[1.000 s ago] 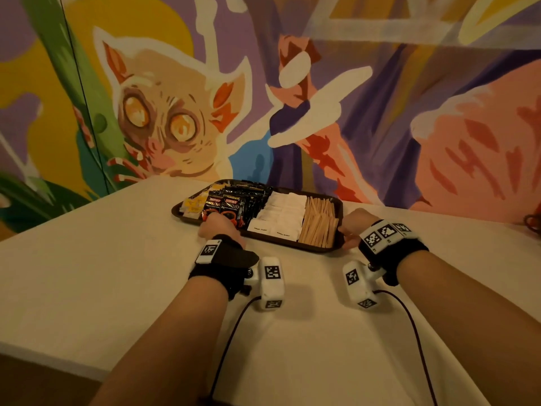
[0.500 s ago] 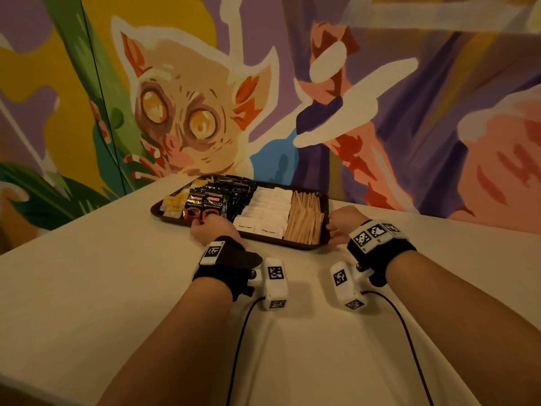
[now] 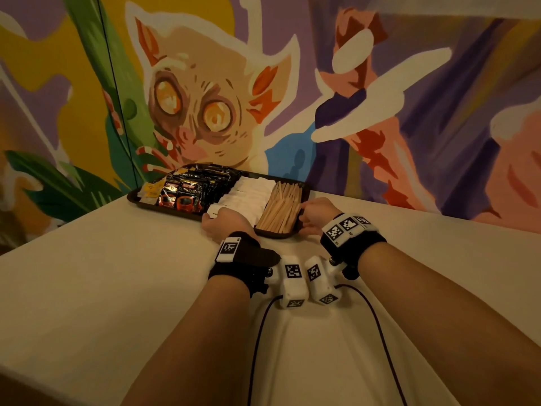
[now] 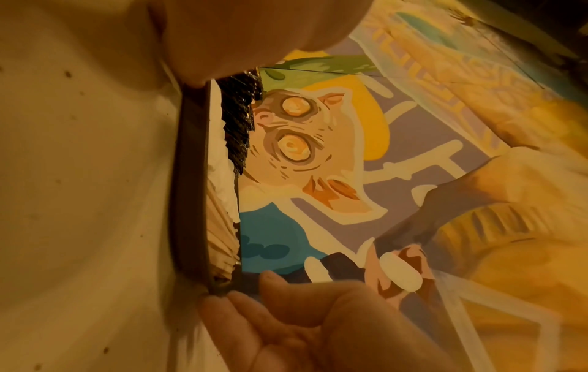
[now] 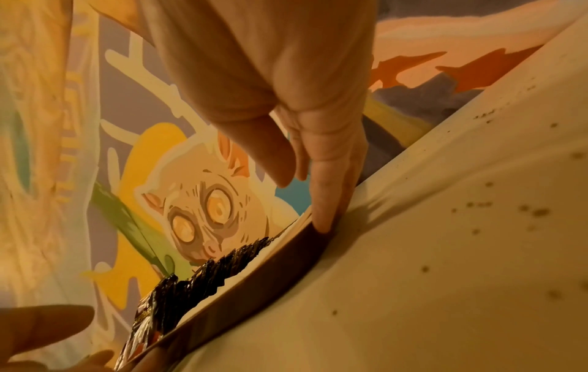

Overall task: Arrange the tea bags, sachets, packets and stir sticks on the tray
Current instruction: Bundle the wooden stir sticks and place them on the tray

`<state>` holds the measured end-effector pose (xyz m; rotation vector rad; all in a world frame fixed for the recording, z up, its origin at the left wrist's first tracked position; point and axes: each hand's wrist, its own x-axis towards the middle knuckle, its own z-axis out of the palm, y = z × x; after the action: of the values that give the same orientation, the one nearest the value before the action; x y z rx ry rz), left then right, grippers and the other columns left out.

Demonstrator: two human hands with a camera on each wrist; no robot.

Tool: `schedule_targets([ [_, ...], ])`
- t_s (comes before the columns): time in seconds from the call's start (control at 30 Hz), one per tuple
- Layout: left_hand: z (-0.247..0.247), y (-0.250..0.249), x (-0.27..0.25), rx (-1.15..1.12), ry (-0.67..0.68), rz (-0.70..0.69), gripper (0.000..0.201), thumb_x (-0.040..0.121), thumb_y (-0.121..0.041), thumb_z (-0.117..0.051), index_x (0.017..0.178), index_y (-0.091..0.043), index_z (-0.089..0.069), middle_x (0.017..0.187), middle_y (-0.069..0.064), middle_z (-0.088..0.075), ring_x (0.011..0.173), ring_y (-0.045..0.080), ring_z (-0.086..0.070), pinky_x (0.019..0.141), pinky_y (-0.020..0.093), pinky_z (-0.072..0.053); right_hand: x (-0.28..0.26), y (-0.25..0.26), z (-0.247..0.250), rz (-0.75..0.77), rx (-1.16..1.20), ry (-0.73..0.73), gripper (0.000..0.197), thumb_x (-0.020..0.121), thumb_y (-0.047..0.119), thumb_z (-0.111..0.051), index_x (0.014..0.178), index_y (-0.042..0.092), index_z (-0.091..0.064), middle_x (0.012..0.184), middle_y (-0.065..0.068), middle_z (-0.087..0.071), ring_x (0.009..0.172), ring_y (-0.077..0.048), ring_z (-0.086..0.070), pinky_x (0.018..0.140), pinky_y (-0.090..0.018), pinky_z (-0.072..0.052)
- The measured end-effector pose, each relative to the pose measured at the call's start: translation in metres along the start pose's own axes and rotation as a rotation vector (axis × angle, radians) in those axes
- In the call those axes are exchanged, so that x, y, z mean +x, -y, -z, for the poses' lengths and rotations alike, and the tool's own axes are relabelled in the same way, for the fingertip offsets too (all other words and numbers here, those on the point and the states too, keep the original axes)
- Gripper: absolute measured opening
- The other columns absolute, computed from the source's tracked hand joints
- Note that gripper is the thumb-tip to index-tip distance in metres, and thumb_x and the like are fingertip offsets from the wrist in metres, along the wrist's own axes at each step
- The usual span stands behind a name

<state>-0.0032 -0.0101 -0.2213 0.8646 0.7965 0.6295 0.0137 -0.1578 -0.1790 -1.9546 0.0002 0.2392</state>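
From the head view, a dark tray (image 3: 164,207) of "SUPREMO" packets (image 3: 187,194), white sachets (image 3: 248,194) and stir sticks (image 3: 282,208) is seen on the table (image 3: 87,288), near the far wall. The left hand (image 3: 224,224) rests at its near edge, grip unclear. The right wrist view shows the right hand (image 5: 286,100) with fingers (image 5: 324,191) straight against the tray's right end.

The scene is lit dimly and warmly, so that an amber cast is laid over everything. In the head view straight lines are bowed toward the edges, and soft shadows are thrown under the forearms onto the tablecloth (image 3: 87,288). Glare is caught on the glossy black coffee packets (image 3: 187,191). In both wrist views heavy distortion is seen, and the nearest skin is rendered blurred.
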Motion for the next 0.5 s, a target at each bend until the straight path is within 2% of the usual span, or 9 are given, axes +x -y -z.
schedule_targets([
  [0.1, 0.005, -0.006, -0.012, 0.005, -0.009, -0.029, 0.045, 0.091, -0.02, -0.044, 0.134, -0.007, -0.045, 0.135, 0.018, -0.049, 0.12, 0.036, -0.051, 0.1, 0.048, -0.045, -0.001, 0.003, -0.005, 0.006, -0.023, 0.014, 0.039, 0.093, 0.001, -0.044, 0.132, -0.003, -0.046, 0.079, -0.001, -0.048, 0.068, -0.014, -0.05, 0.068, -0.031, -0.051],
  [0.2, 0.006, -0.015, -0.013, -0.001, -0.085, 0.048, 0.047, 0.093, -0.016, -0.044, 0.14, -0.019, -0.044, 0.142, 0.011, -0.04, 0.123, 0.029, -0.048, 0.102, 0.043, -0.044, -0.008, 0.005, -0.004, 0.019, -0.13, 0.07, 0.042, 0.092, 0.001, -0.046, 0.134, -0.002, -0.045, 0.095, -0.007, -0.05, 0.082, -0.021, -0.052, 0.074, -0.034, -0.05],
  [0.3, 0.006, -0.021, -0.025, 0.038, -0.071, 0.03, 0.046, 0.093, -0.016, -0.044, 0.139, -0.023, -0.047, 0.143, 0.009, -0.04, 0.125, 0.028, -0.046, 0.102, 0.04, -0.042, -0.015, 0.008, 0.003, 0.045, -0.171, 0.077, 0.041, 0.09, 0.002, -0.05, 0.131, 0.0, -0.049, 0.096, -0.007, -0.052, 0.084, -0.02, -0.053, 0.067, -0.03, -0.049],
  [0.43, -0.004, -0.021, -0.057, 0.067, 0.045, -0.111, 0.045, 0.093, -0.014, -0.044, 0.137, -0.019, -0.049, 0.142, 0.008, -0.042, 0.125, 0.026, -0.045, 0.098, 0.032, -0.039, -0.03, 0.007, 0.023, 0.083, -0.204, 0.034, 0.037, 0.092, 0.006, -0.05, 0.128, 0.002, -0.051, 0.098, -0.008, -0.052, 0.088, -0.023, -0.052, 0.08, -0.038, -0.05],
  [0.5, -0.015, -0.018, -0.079, 0.078, 0.154, -0.16, 0.041, 0.094, -0.014, -0.044, 0.134, -0.02, -0.05, 0.139, 0.007, -0.044, 0.124, 0.024, -0.044, 0.092, 0.029, -0.036, -0.039, 0.004, 0.041, 0.083, -0.21, -0.001, 0.031, 0.095, 0.005, -0.047, 0.125, 0.004, -0.051, 0.092, -0.007, -0.053, 0.091, -0.022, -0.052, 0.078, -0.037, -0.05],
])
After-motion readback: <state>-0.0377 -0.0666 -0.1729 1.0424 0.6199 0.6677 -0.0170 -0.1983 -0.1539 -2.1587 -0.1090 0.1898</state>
